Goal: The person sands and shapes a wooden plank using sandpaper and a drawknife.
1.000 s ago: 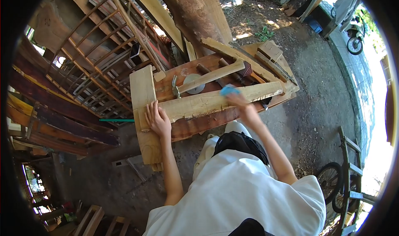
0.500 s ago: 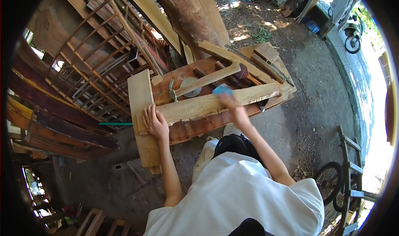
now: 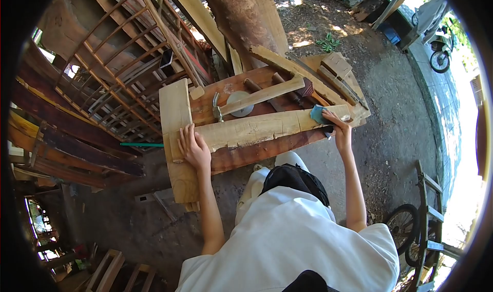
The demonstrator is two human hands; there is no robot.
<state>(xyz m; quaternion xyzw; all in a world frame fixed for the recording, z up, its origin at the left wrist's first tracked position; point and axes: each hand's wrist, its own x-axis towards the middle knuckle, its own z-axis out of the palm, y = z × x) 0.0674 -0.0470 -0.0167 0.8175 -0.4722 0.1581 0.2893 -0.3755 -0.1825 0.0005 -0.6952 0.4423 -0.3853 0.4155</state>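
Vs. 0.5 s ago: R hand (image 3: 340, 132) is now at the far R end of the plank (image 3: 251, 128), having slid there from approx. mid-length; arm is more extended. Its fingers are clamped on a blue pad (image 3: 317, 114), pressed onto the plank top face near the end. L hand (image 3: 194, 149) is unchanged in pos.: flat, fingers apart, palm down on the plank's L end, gripping nothing. Plank lies lengthwise across a red-brown bench (image 3: 267, 149), L end resting on a pale cross board (image 3: 175, 104). Behind the plank, on the bench: hammer (image 3: 257, 95) w/ wooden handle, head to the L, lying over a grey disc (image 3: 238, 103); more offcuts and a small block (image 3: 336, 63) at the far R. Nothing lies on the plank btw. the hands. Surroundings: tree trunk (image 3: 239, 20) behind the bench, lattice frame (image 3: 115, 61) leaning at L, green rod (image 3: 143, 144) just L of the cross board, bike wheel (image 3: 404, 225) at lower R, scooter (image 3: 436, 45) at upper R.
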